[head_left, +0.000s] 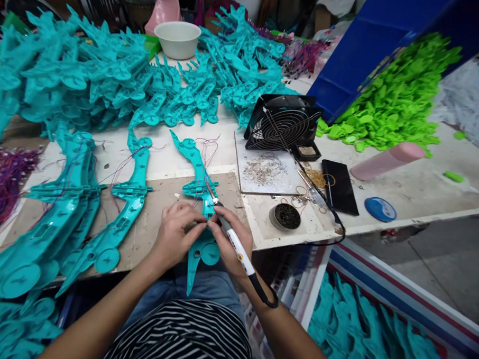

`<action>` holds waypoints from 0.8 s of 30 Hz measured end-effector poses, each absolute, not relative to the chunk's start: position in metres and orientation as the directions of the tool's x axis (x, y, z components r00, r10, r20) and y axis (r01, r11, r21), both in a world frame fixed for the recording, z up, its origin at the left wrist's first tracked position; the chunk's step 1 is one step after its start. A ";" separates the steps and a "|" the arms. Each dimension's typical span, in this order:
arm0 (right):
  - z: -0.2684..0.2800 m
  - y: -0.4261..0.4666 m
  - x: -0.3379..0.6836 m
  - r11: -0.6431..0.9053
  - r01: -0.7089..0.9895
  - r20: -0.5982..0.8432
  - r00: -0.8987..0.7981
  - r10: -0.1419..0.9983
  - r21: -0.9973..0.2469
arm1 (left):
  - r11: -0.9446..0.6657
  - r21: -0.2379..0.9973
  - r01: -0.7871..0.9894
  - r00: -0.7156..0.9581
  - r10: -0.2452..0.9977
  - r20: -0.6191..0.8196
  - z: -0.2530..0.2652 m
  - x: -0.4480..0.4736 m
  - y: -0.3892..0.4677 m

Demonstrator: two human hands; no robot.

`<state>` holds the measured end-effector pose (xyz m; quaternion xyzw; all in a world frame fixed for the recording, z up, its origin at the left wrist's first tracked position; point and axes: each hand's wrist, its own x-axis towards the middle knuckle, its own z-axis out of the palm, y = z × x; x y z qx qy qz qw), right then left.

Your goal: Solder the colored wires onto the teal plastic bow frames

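Observation:
In front of me a curved teal plastic piece [195,159] lies across the table edge, with thin red and purple wires [205,165] on it. My right hand [233,240] carries a soldering iron [236,244], its tip pointing up and away over the piece. Over the middle of the same piece, my left hand [177,229] is closed in a pinch. Its fingertips nearly meet those of my right hand, and what they pinch is too small and hidden to name. To the left lie another wired teal piece [139,170] and a stack of similar pieces [59,203].
Teal pieces [89,67] are heaped at the back. To the right are a black fan [284,123], a tin of dark material [286,217], a phone [340,186], a pink bottle [387,160] and green parts [397,96] spilling from a blue bin [360,47]. The iron's cord [322,196] crosses there.

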<state>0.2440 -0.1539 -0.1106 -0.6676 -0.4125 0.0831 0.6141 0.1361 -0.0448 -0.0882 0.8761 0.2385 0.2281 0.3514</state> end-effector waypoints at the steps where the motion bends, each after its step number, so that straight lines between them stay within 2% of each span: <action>1: -0.111 -0.155 0.242 0.092 0.439 0.384 0.645 0.660 -0.894 | -0.591 0.765 0.258 0.791 0.584 0.184 -0.090 0.134 -0.044; 4: -0.112 -0.162 0.242 0.114 0.465 0.418 0.628 0.656 -0.878 | -0.434 0.871 0.230 0.796 0.599 0.089 -0.098 0.130 -0.043; 8: -0.109 -0.183 0.248 0.154 0.529 0.497 0.603 0.624 -0.835 | -0.313 0.925 0.215 0.725 0.686 0.064 -0.107 0.130 -0.046; 12: -0.100 -0.205 0.248 0.205 0.543 0.537 0.572 0.619 -0.815 | -0.342 0.908 0.240 0.655 0.748 0.109 -0.111 0.133 -0.053; 18: -0.097 -0.213 0.244 0.164 0.569 0.535 0.582 0.613 -0.806 | -0.436 0.839 0.326 0.658 0.742 0.130 -0.114 0.137 -0.056; 24: -0.101 -0.212 0.246 0.198 0.577 0.553 0.543 0.632 -0.792 | -0.461 0.807 0.370 0.659 0.742 0.122 -0.114 0.138 -0.056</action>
